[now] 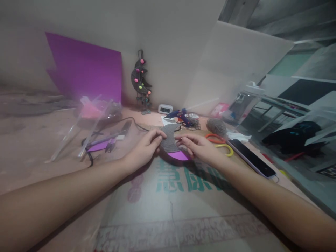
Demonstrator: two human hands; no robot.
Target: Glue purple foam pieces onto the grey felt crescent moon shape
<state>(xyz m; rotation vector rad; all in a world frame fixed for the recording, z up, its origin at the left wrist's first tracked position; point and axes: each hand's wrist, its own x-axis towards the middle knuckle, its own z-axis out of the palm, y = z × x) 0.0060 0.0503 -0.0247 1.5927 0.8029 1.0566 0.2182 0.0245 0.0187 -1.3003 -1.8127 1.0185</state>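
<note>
A crescent moon cutout is wound with grey yarn over most of its face, and bare purple card shows at its lower right. My left hand grips the moon's left edge between thumb and fingers. At the inner curve, my right hand has its fingertips pinched together beside the moon; whatever lies between them is too small to make out. Both hands are above a printed cardboard sheet. A ball of grey yarn lies behind my right hand.
A blue glue gun and small clock stand behind the moon. Scissors with orange and yellow handles and a phone lie right. Clear sticks are left. A finished dark moon ornament hangs at the back near purple card.
</note>
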